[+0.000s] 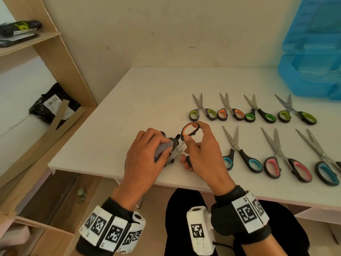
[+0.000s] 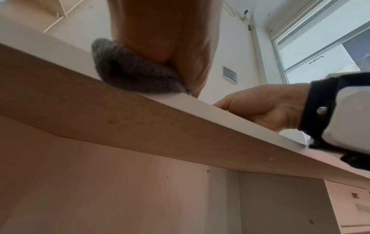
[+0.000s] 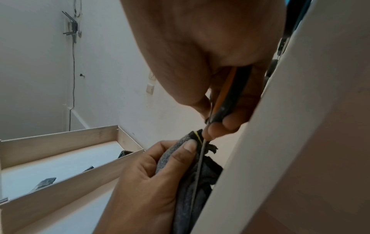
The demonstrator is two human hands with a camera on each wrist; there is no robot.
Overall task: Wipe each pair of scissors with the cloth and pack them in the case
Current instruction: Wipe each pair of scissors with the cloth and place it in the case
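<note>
Near the table's front edge my right hand [image 1: 198, 150] holds the orange-handled scissors [image 1: 190, 129] by their handles, thumb and forefinger pinching the upper loop. My left hand [image 1: 145, 159] grips a grey cloth [image 1: 163, 147] wrapped round the blades [image 1: 176, 152]. In the right wrist view the thin blade [image 3: 199, 164] runs down into the cloth [image 3: 200, 182] under my left thumb. The left wrist view shows the cloth [image 2: 132, 71] bunched under my palm on the table edge. The open blue case [image 1: 311, 52] stands at the back right.
Several other scissors lie on the white table [image 1: 129, 108] in two rows right of my hands: green and orange handles [image 1: 230, 112] behind, blue and pink [image 1: 287, 163] in front. A wooden shelf unit [image 1: 36, 71] with black packages stands to the left.
</note>
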